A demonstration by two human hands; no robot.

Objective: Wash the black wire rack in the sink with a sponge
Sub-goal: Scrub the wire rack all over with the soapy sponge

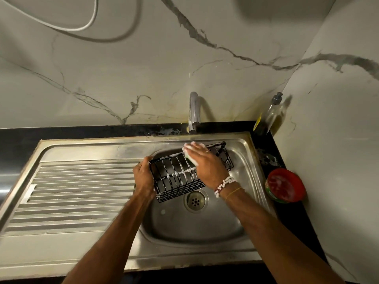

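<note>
The black wire rack (178,177) is held tilted over the steel sink basin (196,224), above the drain. My left hand (143,177) grips the rack's left end. My right hand (205,162) lies flat across the rack's upper middle, pressing a soapy sponge (189,153) against the wires; only the sponge's foamy pale edge shows under the fingers. White suds cling to some of the rack's bars.
A chrome tap (193,113) stands behind the basin. A ribbed steel drainboard (78,193) extends left. On the black counter at right sit a soap pump bottle (268,117) and a red tub (285,185). Marble walls close in behind and on the right.
</note>
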